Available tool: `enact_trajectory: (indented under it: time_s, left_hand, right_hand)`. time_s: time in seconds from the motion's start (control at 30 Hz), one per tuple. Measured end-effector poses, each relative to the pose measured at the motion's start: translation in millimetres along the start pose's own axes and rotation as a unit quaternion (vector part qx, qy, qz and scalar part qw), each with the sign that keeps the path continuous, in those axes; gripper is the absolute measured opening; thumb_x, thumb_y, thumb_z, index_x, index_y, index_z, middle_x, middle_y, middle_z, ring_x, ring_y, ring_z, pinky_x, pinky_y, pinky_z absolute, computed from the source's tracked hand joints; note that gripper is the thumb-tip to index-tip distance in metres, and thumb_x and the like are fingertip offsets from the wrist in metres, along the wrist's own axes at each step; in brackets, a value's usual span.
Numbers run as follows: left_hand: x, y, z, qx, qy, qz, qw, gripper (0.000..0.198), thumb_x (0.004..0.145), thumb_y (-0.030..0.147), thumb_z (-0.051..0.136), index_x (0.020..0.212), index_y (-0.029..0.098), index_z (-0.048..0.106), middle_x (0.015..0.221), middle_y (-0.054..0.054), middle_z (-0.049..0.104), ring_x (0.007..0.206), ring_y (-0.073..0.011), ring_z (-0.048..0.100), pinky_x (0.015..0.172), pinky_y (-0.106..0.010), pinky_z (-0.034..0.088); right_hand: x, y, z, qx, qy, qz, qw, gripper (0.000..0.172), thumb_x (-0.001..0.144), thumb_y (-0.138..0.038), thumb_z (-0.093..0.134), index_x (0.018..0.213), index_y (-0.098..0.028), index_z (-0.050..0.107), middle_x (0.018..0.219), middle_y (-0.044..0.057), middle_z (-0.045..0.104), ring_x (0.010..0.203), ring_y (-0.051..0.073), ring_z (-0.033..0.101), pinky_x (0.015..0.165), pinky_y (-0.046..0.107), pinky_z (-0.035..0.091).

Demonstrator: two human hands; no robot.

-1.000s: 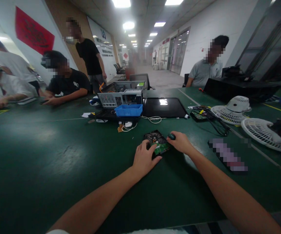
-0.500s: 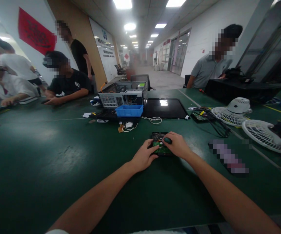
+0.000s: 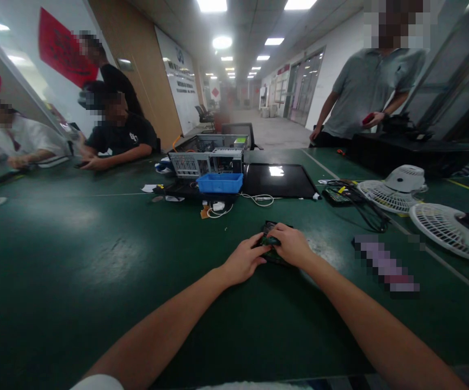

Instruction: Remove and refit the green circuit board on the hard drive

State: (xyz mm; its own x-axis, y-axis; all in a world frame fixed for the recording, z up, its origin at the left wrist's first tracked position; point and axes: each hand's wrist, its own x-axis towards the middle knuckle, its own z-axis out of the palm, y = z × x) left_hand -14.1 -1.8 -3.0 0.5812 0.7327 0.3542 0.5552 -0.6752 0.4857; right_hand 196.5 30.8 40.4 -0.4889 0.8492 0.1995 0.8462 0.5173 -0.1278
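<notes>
A hard drive point(image 3: 274, 255) with a green circuit board facing up lies on the green table in front of me. My left hand point(image 3: 243, 261) grips its left side, thumb and fingers reaching onto the board. Above it, my right hand point(image 3: 293, 245) is closed round the dark green handle of a screwdriver point(image 3: 273, 240), which now leans to the left. The screwdriver's tip is hidden by my fingers, and the hands cover most of the board.
Beyond my hands stand an open computer case point(image 3: 208, 157), a blue tray point(image 3: 220, 183) and a black flat panel point(image 3: 281, 180). Cables, a circuit board point(image 3: 336, 196) and white fan parts point(image 3: 392, 189) lie to the right, near a blurred-out flat object point(image 3: 386, 264). Several people are around the table.
My right hand has tipped the screwdriver handle lower, toward my left fingers, covering more of the board. The person at the right has stood up, a red item in hand. The view has shifted slightly.
</notes>
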Motion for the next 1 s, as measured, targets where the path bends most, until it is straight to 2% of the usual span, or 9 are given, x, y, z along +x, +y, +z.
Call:
enact_trajectory:
  time_s: [0.27, 0.57, 0.87, 1.0]
  left_hand:
    - [-1.4, 2.4, -0.8, 0.006, 0.005, -0.002, 1.000, 0.050, 0.091, 0.017, 0.064, 0.139, 0.029, 0.059, 0.159, -0.010, 0.039, 0.143, -0.0320, 0.043, 0.116, -0.053, 0.040]
    - [-0.8, 3.7, -4.1, 0.011, -0.017, -0.013, 1.000, 0.043, 0.093, 0.019, 0.062, 0.135, 0.028, 0.061, 0.159, -0.010, 0.038, 0.143, -0.0322, 0.042, 0.117, -0.054, 0.039]
    - [-2.2, 2.7, -3.8, 0.012, -0.013, -0.011, 1.000, 0.047, 0.093, 0.018, 0.061, 0.139, 0.028, 0.058, 0.160, -0.010, 0.037, 0.144, -0.0328, 0.041, 0.116, -0.055, 0.039]
    - [-1.0, 0.2, -1.0, 0.026, -0.020, 0.001, 0.999, 0.042, 0.094, 0.019, 0.061, 0.135, 0.025, 0.059, 0.161, -0.011, 0.035, 0.145, -0.0318, 0.040, 0.117, -0.053, 0.039]
  right_hand:
    - [1.8, -4.7, -2.1, -0.045, -0.018, 0.003, 0.999, 0.025, 0.090, -0.020, 0.058, 0.110, -0.025, 0.072, 0.121, 0.008, 0.065, 0.092, 0.022, 0.068, 0.077, 0.031, 0.050]
    - [1.1, -13.8, -8.3, -0.101, -0.047, -0.032, 0.993, 0.026, 0.090, -0.016, 0.057, 0.113, -0.019, 0.069, 0.119, 0.013, 0.066, 0.092, 0.026, 0.070, 0.070, 0.031, 0.050]
    - [-2.1, -12.0, -12.7, -0.083, -0.066, -0.039, 0.994, 0.024, 0.090, -0.020, 0.059, 0.110, -0.020, 0.072, 0.117, 0.013, 0.066, 0.094, 0.026, 0.069, 0.074, 0.032, 0.050]
    - [-5.2, -10.9, -16.0, -0.080, -0.082, -0.041, 0.993, 0.026, 0.091, -0.024, 0.057, 0.112, -0.022, 0.072, 0.119, 0.011, 0.065, 0.092, 0.026, 0.069, 0.075, 0.033, 0.051]
